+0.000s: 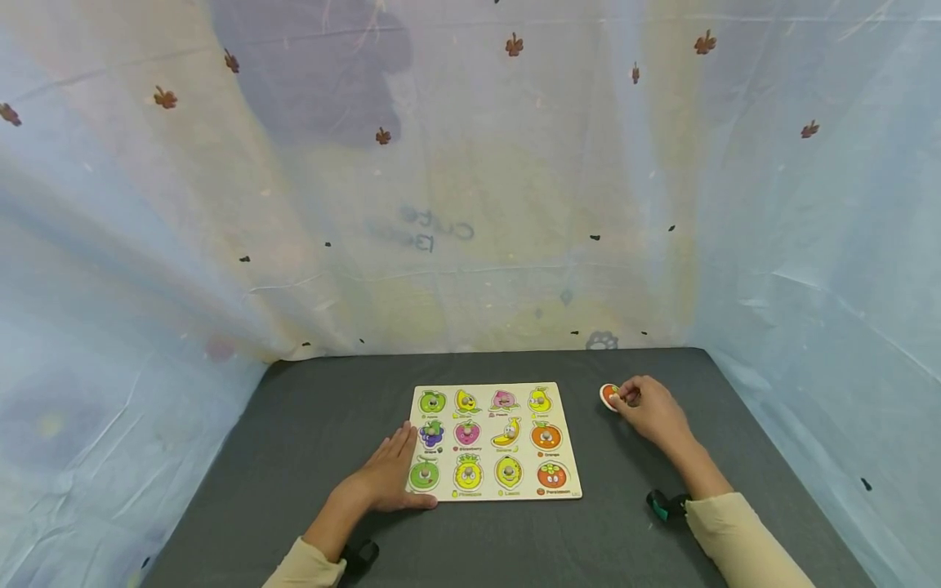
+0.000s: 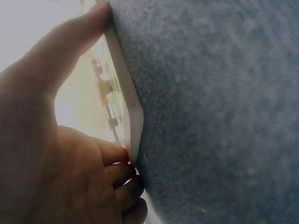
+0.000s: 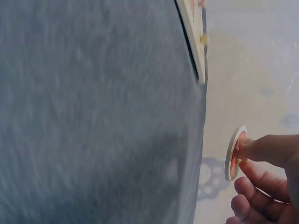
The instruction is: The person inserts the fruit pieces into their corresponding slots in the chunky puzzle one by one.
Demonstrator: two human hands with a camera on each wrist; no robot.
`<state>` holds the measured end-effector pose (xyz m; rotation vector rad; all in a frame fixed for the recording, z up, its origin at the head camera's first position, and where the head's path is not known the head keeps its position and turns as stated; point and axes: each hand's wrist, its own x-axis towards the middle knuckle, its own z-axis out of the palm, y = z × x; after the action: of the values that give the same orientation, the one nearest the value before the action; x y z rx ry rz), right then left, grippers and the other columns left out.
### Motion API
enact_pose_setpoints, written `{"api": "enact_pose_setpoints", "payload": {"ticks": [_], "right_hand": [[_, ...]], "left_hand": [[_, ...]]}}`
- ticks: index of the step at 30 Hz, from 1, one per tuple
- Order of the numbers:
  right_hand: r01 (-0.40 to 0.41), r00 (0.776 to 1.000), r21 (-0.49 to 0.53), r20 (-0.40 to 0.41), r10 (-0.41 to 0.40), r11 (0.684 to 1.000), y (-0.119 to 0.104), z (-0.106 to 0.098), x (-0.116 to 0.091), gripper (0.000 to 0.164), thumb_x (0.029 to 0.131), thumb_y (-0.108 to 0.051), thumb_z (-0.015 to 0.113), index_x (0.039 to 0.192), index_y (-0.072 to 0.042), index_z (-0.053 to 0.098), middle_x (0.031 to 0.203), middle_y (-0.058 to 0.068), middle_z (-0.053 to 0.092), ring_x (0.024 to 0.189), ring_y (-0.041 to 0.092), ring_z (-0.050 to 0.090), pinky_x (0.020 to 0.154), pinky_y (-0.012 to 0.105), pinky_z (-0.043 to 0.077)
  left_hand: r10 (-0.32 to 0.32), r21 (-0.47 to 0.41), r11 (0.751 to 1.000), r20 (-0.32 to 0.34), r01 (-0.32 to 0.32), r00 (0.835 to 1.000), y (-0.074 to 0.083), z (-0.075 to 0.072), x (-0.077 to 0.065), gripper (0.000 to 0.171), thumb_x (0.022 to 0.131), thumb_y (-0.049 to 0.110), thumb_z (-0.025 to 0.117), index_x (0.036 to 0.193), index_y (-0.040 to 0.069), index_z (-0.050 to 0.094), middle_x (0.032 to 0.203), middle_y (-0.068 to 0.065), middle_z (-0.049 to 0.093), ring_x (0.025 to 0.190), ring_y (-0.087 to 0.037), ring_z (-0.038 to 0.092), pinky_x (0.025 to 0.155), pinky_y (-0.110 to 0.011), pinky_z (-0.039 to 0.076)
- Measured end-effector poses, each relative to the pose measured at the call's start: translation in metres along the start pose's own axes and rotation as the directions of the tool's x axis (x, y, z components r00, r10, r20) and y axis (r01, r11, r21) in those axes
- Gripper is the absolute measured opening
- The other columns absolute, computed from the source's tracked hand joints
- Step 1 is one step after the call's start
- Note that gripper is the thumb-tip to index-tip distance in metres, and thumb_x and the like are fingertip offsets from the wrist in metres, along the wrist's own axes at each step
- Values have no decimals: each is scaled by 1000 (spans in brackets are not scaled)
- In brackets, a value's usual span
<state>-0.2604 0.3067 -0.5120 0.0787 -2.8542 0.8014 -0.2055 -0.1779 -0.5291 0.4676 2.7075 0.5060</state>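
A wooden fruit puzzle board (image 1: 488, 495) lies on the dark table, with knobbed fruit pieces such as a banana (image 1: 507, 433) and an orange (image 1: 546, 436). My left hand (image 1: 385, 474) rests at the board's near left corner, fingers along its left edge and thumb at its front edge. In the left wrist view, the pale side of the board (image 2: 135, 123) touches the fingertips. To the right of the board, my right hand (image 1: 653, 415) pinches a round red-orange puzzle piece (image 3: 230, 158) by its knob. The piece is tilted and off the board; the fingers partly cover its picture.
Dark grey cloth covers the table (image 1: 338, 392). Pale printed curtains (image 1: 485, 180) hang behind it and along both sides. Dark bands (image 1: 665, 505) are at both wrists, below the light sleeves (image 1: 742, 539).
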Motion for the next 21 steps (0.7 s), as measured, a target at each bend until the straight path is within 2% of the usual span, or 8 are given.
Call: {"api": "enact_pose_setpoints", "payload": {"ticks": [5, 21], "right_hand": [[53, 999, 11, 5, -53, 999, -13, 3, -8, 20, 99, -25, 80, 99, -8, 70, 94, 8, 63, 82, 22, 58, 72, 43, 50], [142, 988, 33, 62, -144, 989, -46, 23, -28, 12, 97, -21, 82, 97, -15, 71, 91, 1, 62, 77, 14, 51, 66, 33, 44]], "left_hand": [[0, -9, 1000, -7, 0, 1000, 2, -1, -2, 131, 82, 59, 90, 167, -9, 18, 176, -28, 12, 164, -40, 16, 133, -55, 17], [-3, 2, 1000, -4, 3, 1000, 0, 1, -1, 132, 82, 60, 89, 168, -8, 17, 177, -27, 11, 165, -40, 15, 133, -55, 16]]}}
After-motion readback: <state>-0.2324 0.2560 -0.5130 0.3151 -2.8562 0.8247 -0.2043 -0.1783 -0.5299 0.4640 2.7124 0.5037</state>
